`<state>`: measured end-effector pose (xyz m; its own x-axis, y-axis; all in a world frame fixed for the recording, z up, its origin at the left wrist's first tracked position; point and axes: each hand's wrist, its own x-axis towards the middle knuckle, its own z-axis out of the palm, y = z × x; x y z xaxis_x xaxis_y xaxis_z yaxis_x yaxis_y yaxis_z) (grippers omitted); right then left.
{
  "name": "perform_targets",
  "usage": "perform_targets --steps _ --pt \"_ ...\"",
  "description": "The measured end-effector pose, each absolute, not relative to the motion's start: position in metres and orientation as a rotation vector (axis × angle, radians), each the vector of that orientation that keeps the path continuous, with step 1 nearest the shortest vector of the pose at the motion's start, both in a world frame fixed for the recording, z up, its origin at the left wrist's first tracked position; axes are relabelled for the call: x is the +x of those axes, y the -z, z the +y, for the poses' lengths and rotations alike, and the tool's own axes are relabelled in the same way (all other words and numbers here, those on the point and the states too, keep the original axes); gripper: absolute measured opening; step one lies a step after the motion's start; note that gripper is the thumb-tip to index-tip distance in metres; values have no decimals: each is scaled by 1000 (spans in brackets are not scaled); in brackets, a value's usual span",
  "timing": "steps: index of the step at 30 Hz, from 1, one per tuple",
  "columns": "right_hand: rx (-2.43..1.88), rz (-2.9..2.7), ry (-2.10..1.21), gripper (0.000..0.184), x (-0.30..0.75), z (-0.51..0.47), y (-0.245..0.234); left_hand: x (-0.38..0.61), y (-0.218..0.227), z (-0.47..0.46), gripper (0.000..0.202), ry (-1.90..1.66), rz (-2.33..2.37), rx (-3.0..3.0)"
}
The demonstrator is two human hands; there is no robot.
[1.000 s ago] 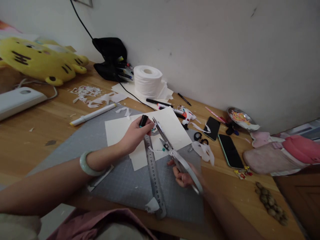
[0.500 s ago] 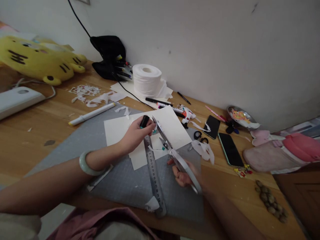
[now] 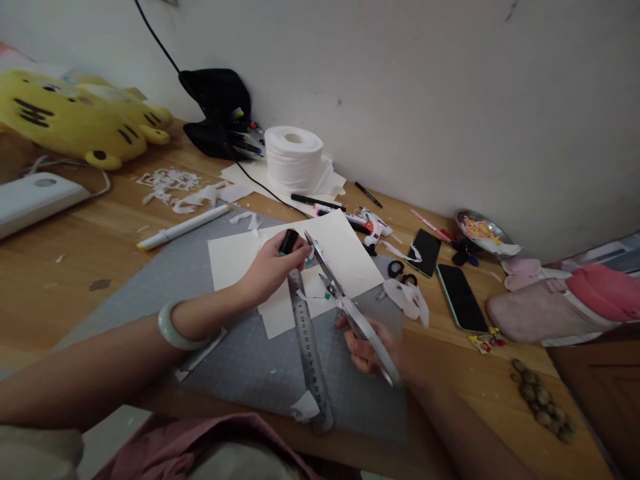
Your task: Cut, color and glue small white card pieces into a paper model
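My right hand (image 3: 367, 347) is closed round the handles of large grey-white scissors (image 3: 357, 317), whose blades stand apart and point away from me. Closed too, my left hand (image 3: 275, 263) has a black-capped marker (image 3: 289, 241) with a teal band in it. At its fingertips, near the upper blade, is a small white paper scrap (image 3: 309, 256) with teal marks; how it is pinched I cannot tell. Under the hands lie white paper sheets (image 3: 233, 261) and a clear ruler (image 3: 311, 363) on a grey cutting mat (image 3: 240, 373).
Behind stand a toilet paper roll (image 3: 294, 163) and a black pen pouch (image 3: 215, 113). To the right are small black-handled scissors (image 3: 400, 272), two phones (image 3: 460, 299), a metal bowl (image 3: 483, 230) and a pink bag (image 3: 545, 303). Paper scraps (image 3: 170, 183) and a white marker (image 3: 184, 228) lie left.
Almost nothing differs. Both hands, the marker and the scissors keep nearly the same places, and the blades stay apart.
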<state>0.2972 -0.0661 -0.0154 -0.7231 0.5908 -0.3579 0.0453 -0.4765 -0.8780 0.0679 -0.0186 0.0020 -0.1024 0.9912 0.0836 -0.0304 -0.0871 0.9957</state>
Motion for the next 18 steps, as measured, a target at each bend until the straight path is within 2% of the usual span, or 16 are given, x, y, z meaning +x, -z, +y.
perform_targets --steps 18 --pt "-818 -1207 -2408 46 299 -59 18 68 -6 -20 30 -1379 1206 1194"
